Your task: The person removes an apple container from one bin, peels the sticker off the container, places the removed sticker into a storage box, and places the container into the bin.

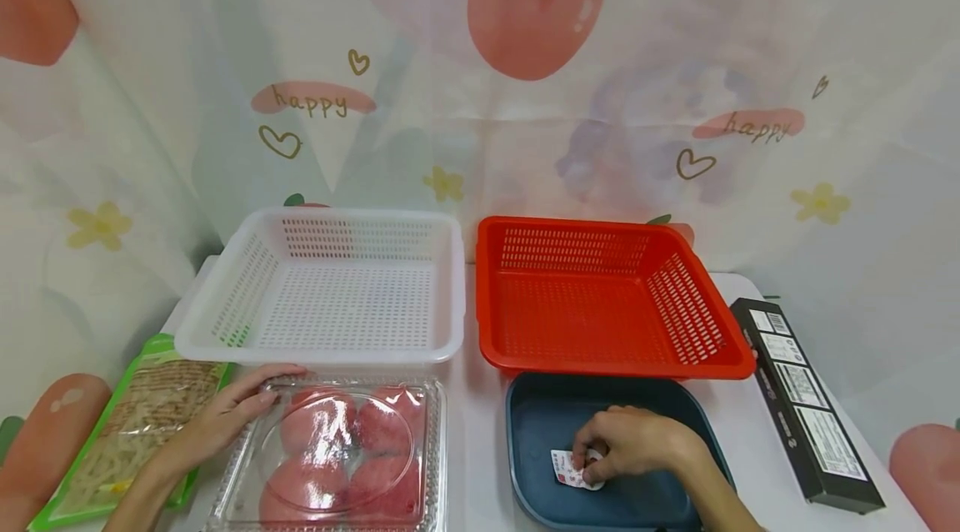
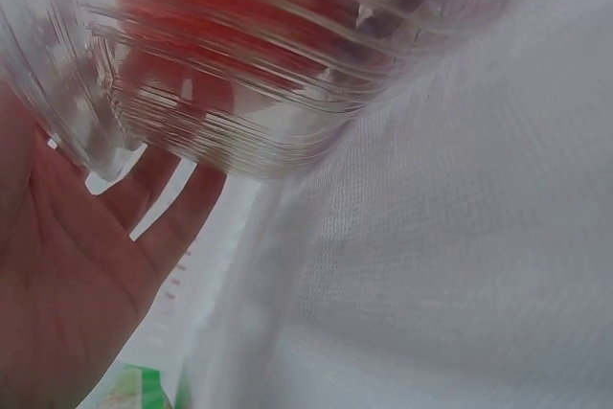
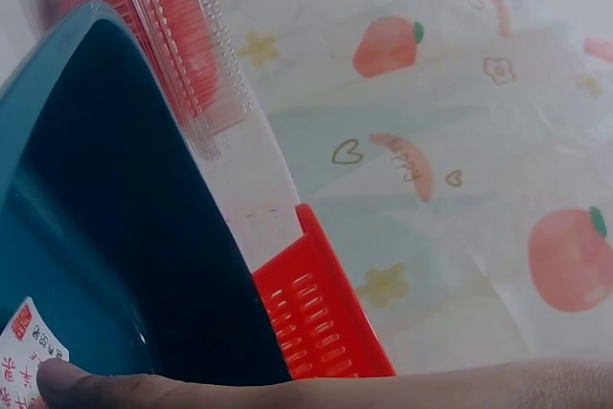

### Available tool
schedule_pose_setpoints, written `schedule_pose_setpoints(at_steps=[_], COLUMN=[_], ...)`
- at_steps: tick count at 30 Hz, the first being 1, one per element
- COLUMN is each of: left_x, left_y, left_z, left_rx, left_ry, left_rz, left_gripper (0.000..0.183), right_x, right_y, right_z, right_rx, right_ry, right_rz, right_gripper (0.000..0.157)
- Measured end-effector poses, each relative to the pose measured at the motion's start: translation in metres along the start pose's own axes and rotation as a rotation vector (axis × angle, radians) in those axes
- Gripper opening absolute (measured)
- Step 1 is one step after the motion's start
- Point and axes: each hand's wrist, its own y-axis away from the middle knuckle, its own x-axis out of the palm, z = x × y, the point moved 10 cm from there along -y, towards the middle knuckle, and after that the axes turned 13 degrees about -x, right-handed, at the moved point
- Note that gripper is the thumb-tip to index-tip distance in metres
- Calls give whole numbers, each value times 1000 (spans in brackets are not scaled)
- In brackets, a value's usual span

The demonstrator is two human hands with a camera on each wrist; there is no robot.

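Observation:
My left hand (image 1: 225, 411) rests at the far left corner of a clear plastic box (image 1: 438, 449) that holds several round red things (image 1: 311, 486). In the left wrist view, the left hand's fingers (image 2: 182, 217) lie fairly straight against the box's ridged side (image 2: 259, 131). Inside a dark blue tub (image 1: 534, 478), my right hand (image 1: 633, 442) pinches a small white packet (image 1: 564, 465) with red and black print. Part of that packet (image 3: 27, 352) also shows at the lower left of the right wrist view; the fingers cover the rest.
Behind the box stands a white perforated basket (image 1: 453, 298), and a red one (image 1: 487, 315) is behind the tub. A green-edged food bag (image 1: 142, 407) lies at the left. A long black box (image 1: 806, 399) with white labels lies at the right. A printed cloth (image 1: 420, 123) hangs behind.

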Motion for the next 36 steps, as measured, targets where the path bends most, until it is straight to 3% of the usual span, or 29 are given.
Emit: schedule_pose_setpoints(at_steps=[7,17,28,36], left_x=[0,0,-1,0], left_y=[1,2,0,-1], left_z=[2,-2,-2,4], left_rx=[-23,25,-5,-43], left_ry=[-11,-2,-20,-16], left_rz=[-5,5,-20,-15], left_gripper=[39,40,39,38], right_x=[1,1,1,3], right_y=[0,2,4,5], right_z=[2,0,-4,-4], right_rx=[-6,31,69,104], right_ry=[-3,19,-15,-6], right_rz=[-8,-14,5,11], right_gripper=[7,6,7,24])
